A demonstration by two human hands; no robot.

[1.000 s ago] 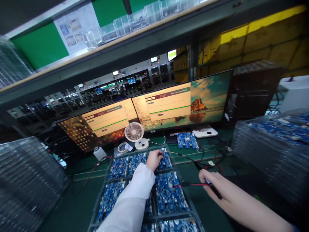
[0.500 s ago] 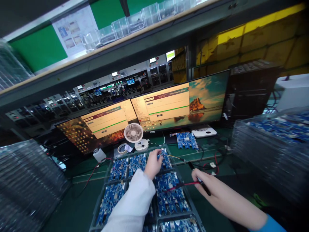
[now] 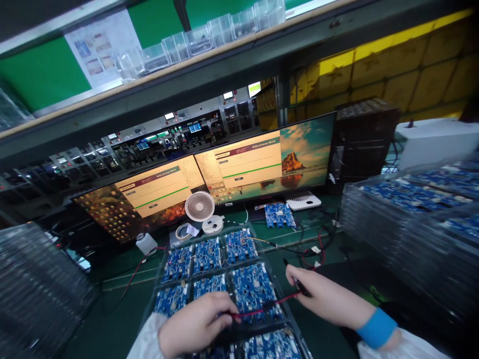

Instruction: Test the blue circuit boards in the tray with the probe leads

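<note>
Pulled back from the far row of the tray since a second ago: left hand (image 3: pixel 194 324), now low in front over the near boards. Swung leftward too, the whole view, monitors and fan sliding toward the left edge.

Closed around a red wire (image 3: pixel 258 310), that left hand, fingers curled in a clenched grip just above a blue circuit board (image 3: pixel 254 291) in the middle row. Ran rightward across that board, the red wire, to the right hand (image 3: pixel 318 296). Pinched a black probe (image 3: pixel 297 284) there, thumb and fingers grasping it, tip angled up and away over the green counter (image 3: pixel 112 319). Blue cuff at that wrist.

Sat in a clear plastic tray (image 3: pixel 277 279), the boards, one per compartment, three across the far row. Trailed from the far right board (image 3: pixel 239 245) a thin yellowish lead (image 3: pixel 262 241) toward a tangle of black and red cables (image 3: pixel 318 249).

Stood behind the tray: a small white fan (image 3: pixel 199 206), a roll of tape (image 3: pixel 184 232), a white bottle (image 3: pixel 145 243), one loose board (image 3: pixel 279 214). Glowed beyond them two monitors (image 3: pixel 239 164) with tan windows. Rose on the right a stack of board-filled trays (image 3: pixel 404 219); on the left a stack of clear trays (image 3: pixel 33 284).
</note>
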